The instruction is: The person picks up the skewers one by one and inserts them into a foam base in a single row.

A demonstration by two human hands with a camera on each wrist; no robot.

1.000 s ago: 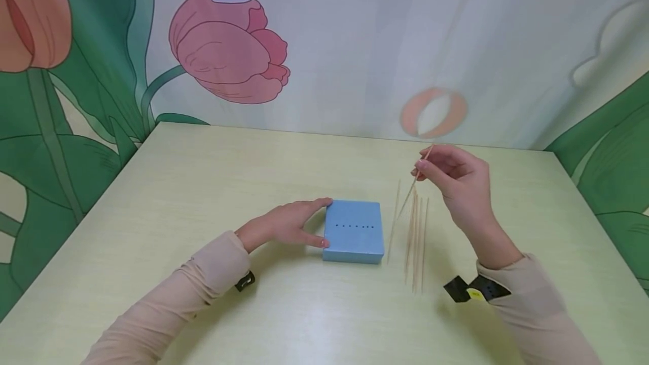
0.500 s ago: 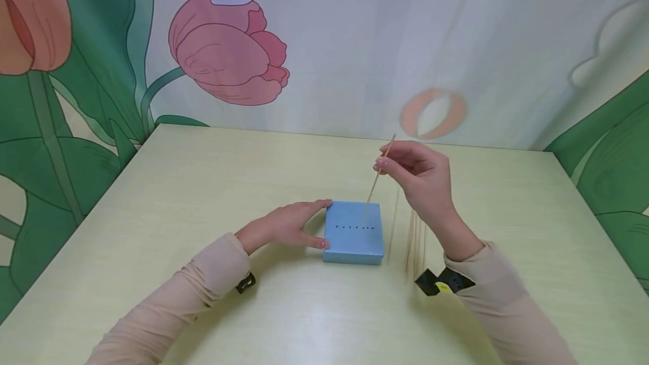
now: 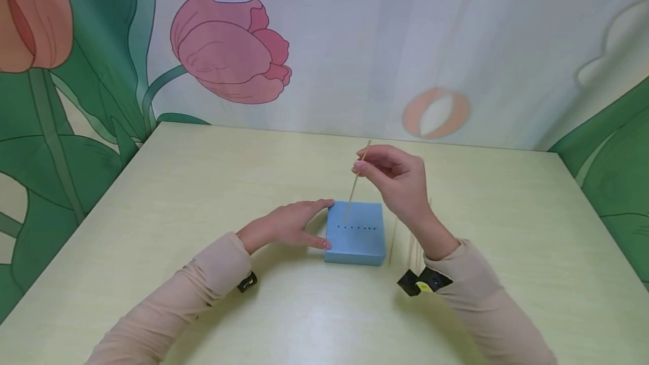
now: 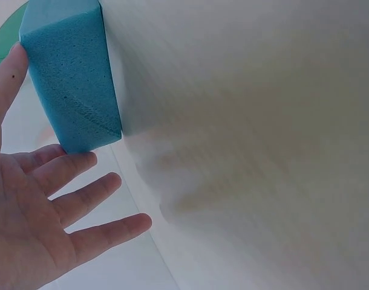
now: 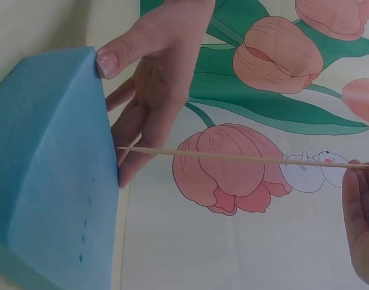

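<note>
A blue foam block [image 3: 354, 232] with a row of small holes lies on the pale table [image 3: 203, 185]. My left hand [image 3: 284, 224] rests against its left side, fingers straight, thumb and forefinger touching its corners; the left wrist view shows the block [image 4: 69, 78] beside the open fingers [image 4: 81, 199]. My right hand [image 3: 390, 176] pinches a thin wooden skewer [image 3: 356, 182] above the block, its tip pointing down near the block's far left part. In the right wrist view the skewer [image 5: 233, 158] runs across toward the block [image 5: 51, 175].
Several more wooden skewers [image 3: 412, 246] lie on the table just right of the block, partly hidden by my right forearm. A wall with painted tulips [image 3: 228, 49] stands behind the table's far edge.
My right hand lifted one skewer from the pile and carried it left, from right of the block to above its left part. The left hand and the block stayed still.
</note>
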